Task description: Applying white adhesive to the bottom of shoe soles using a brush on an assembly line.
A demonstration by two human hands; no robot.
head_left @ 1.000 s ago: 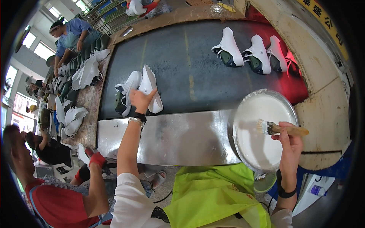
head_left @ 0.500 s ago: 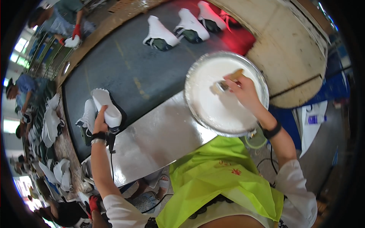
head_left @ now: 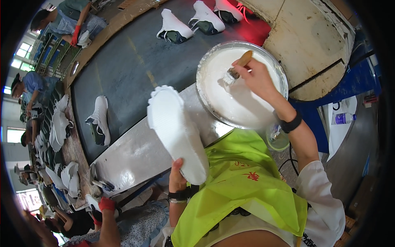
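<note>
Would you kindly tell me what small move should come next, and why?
I'd suggest bringing the brush across to the shoe: the right hand holds the brush over the basin of white liquid, while the left hand holds the shoe with its sole toward the camera.

From my distant feed I see a white shoe sole (head_left: 177,129), white liquid (head_left: 217,76) in a silver basin (head_left: 200,69), a tan brush handle (head_left: 246,58), a lime apron (head_left: 257,162) with red print, and a dark grey belt (head_left: 119,86) with faint yellow stripes.
</note>
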